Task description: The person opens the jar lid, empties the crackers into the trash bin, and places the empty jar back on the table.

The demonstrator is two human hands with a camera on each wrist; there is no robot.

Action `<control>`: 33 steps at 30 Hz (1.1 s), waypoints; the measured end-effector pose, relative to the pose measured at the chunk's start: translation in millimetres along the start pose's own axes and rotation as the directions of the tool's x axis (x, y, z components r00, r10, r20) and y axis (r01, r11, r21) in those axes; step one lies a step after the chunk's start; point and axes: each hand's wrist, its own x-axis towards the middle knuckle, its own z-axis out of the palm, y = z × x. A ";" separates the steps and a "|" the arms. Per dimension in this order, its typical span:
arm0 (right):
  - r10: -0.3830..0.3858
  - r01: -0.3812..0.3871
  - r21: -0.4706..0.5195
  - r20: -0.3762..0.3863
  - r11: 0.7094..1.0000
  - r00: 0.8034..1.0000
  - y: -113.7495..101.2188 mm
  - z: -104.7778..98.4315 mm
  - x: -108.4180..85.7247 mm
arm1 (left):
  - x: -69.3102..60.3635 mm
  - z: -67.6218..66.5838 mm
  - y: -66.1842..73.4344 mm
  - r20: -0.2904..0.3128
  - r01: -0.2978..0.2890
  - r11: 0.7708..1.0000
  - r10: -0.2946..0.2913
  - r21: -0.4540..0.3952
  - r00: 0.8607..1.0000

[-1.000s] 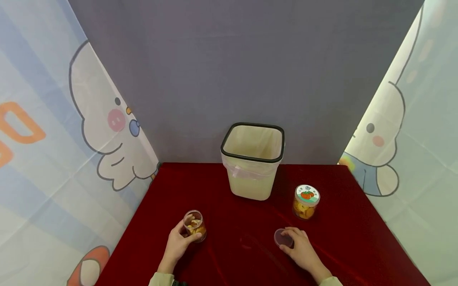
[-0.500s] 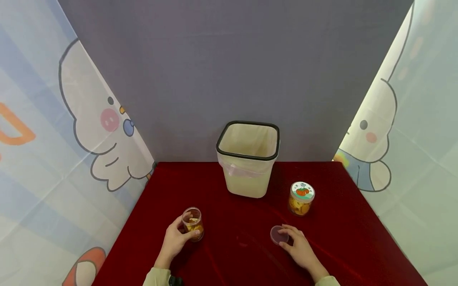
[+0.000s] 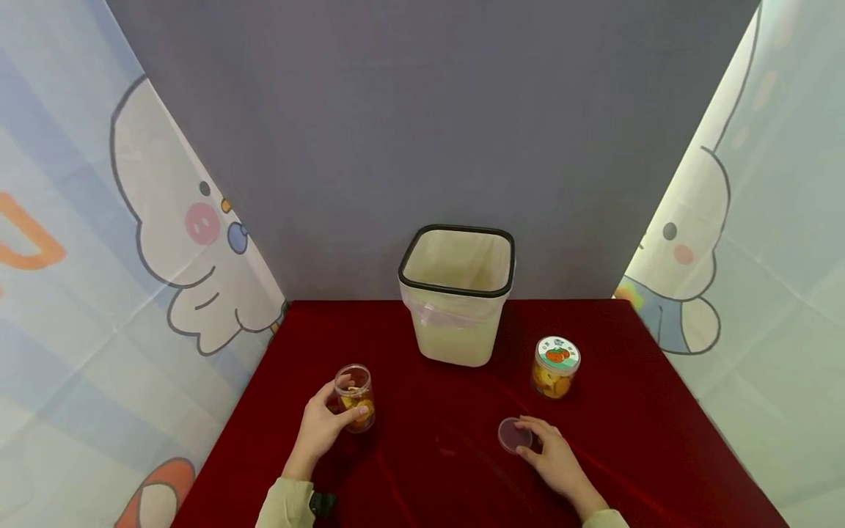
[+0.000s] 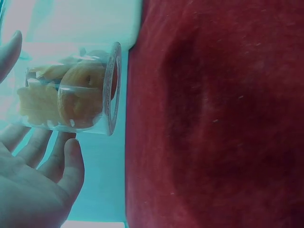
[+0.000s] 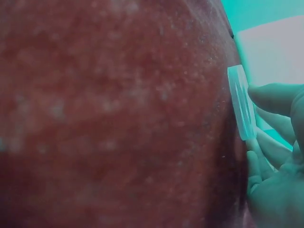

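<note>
A clear plastic jar [image 3: 355, 400] with orange-yellow dried fruit slices inside has no lid on its mouth. My left hand [image 3: 321, 423] grips it around the side, thumb in front and fingers behind. The left wrist view shows the jar's base [image 4: 114, 88] raised above the red cloth. Farther right, a clear round lid [image 3: 515, 435] lies flat at the cloth. My right hand [image 3: 553, 455] pinches the lid's near side between thumb and fingertips; the right wrist view shows the fingers [image 5: 268, 97] against it. Whether the lid touches the cloth is hard to tell.
A cream bin [image 3: 458, 334] with a black rim and a bag liner stands at the back. A second jar [image 3: 553, 374] of slices, lidded with an orange-fruit label, stands right of it. Red cloth [image 3: 422, 477] covers the table; printed curtains [image 3: 759, 293] flank it.
My left hand has lifted the jar slightly up and away from me. The right hand and lid stay nearly in place. The head view has shifted a little.
</note>
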 end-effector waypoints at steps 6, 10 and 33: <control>0.003 -0.001 0.044 -0.041 0.999 0.999 -5.6 -4.5 3.2 | 3.9 -6.1 9.2 -0.014 -0.030 0.999 0.030 0.041 0.999; 0.022 -0.019 0.045 -0.070 0.999 0.997 -10.2 -10.1 4.2 | 6.2 -7.7 15.3 -0.011 -0.044 0.998 0.045 0.054 0.999; 0.039 -0.036 0.036 -0.094 0.999 0.995 -9.4 -1.2 -0.9 | 27.0 -12.3 56.6 0.009 -0.130 0.987 0.130 0.090 0.992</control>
